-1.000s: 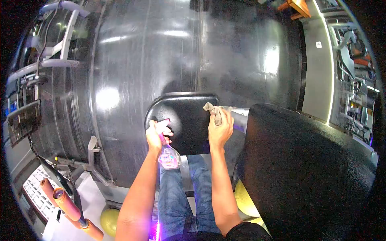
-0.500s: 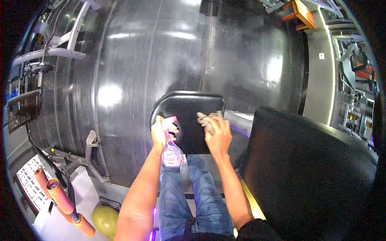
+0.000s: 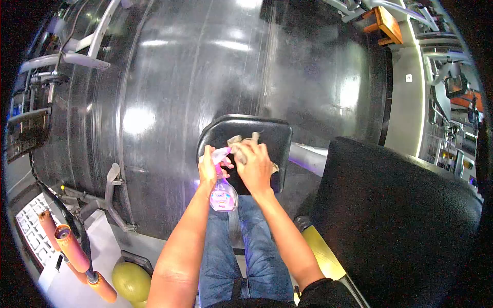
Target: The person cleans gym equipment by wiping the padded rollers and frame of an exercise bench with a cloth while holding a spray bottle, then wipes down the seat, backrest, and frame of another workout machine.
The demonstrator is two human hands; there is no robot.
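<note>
A spray bottle (image 3: pixel 224 198) with a pink trigger head is gripped around its neck by my left hand (image 3: pixel 209 168). Its clear body hangs over the near edge of a black padded seat (image 3: pixel 277 137), just above my jeans. My right hand (image 3: pixel 254 167) is closed on a light, crumpled cloth (image 3: pixel 235 142), parts of which stick out past the fingers. That hand is over the seat pad, close to the bottle's nozzle. Its palm side is hidden from me.
On the right stands a large black padded backrest (image 3: pixel 395 220) above a yellow frame part (image 3: pixel 323 251). At lower left are orange foam rollers (image 3: pixel 72 249) and a yellow-green ball (image 3: pixel 131 281). A wooden stool (image 3: pixel 387 24) is at the far right on dark flooring (image 3: pixel 205 77).
My right hand has moved left across the seat with the cloth, nearer the spray bottle. The left hand and bottle have shifted slightly right.
</note>
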